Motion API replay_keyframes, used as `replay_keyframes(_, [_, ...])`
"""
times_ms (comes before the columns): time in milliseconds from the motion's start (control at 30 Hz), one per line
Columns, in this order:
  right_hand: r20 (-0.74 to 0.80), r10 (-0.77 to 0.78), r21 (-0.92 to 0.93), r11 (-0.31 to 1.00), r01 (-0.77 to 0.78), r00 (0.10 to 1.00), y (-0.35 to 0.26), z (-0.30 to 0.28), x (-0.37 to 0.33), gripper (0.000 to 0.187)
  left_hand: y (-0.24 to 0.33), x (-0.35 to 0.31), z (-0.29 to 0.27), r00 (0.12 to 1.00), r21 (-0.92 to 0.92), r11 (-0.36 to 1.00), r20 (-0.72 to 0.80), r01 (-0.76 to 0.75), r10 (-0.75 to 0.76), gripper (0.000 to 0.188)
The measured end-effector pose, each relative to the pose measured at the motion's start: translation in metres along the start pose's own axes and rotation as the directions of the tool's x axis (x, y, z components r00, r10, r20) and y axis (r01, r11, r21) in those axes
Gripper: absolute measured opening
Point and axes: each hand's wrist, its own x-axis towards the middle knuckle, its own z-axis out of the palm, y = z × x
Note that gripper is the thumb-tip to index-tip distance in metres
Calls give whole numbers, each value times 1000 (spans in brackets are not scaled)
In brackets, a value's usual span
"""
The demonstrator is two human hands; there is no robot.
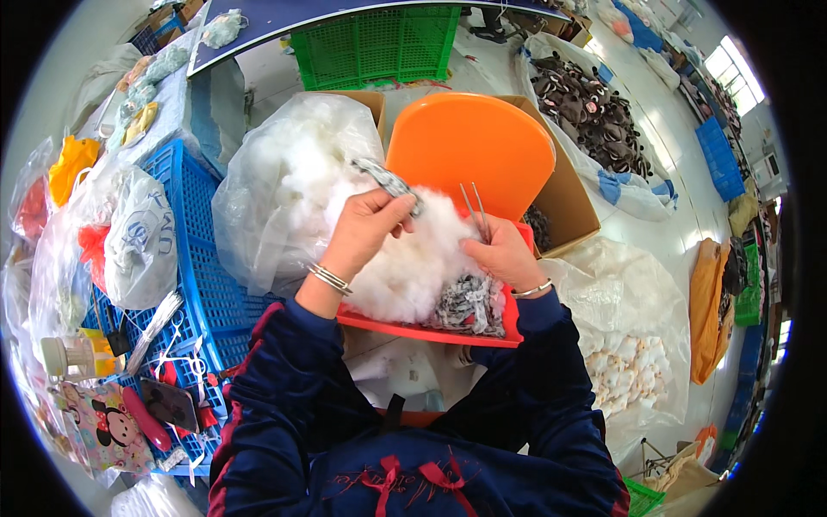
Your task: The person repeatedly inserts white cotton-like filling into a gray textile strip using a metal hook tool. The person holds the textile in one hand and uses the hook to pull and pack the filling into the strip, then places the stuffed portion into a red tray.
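Observation:
Pinched between the thumb and fingers of my left hand (366,231) is a small grey-and-white fabric piece (377,174), narrow and patterned. My right hand (506,252) grips metal tweezers (475,207), whose two tips point up and stand apart. The tweezers are clear of the fabric piece. Below both hands, fluffy white stuffing (392,276) is heaped in a red tray (405,333) in front of me. A pile of similar grey fabric pieces (469,308) lies in the tray's right corner, under my right hand.
An orange chair back (469,151) rises behind the tray, beside a cardboard box (568,211). A clear bag of stuffing (258,198) stands at its left. Blue crates (202,302) hold scissors, a phone and bags. Sacks of brown plush pieces (586,103) and cream pieces (629,370) are at right.

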Motion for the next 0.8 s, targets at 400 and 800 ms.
replay_keyframes(400, [37,-45,-21,999,46,998,-9,-4,-6,23,4,-7,2,966,-171,961,179,219,-188,23])
replay_keyframes(800, [75,-95,28,995,94,993,-3,-8,-7,30,-4,0,-5,991,-229,966,96,118,-98,23])
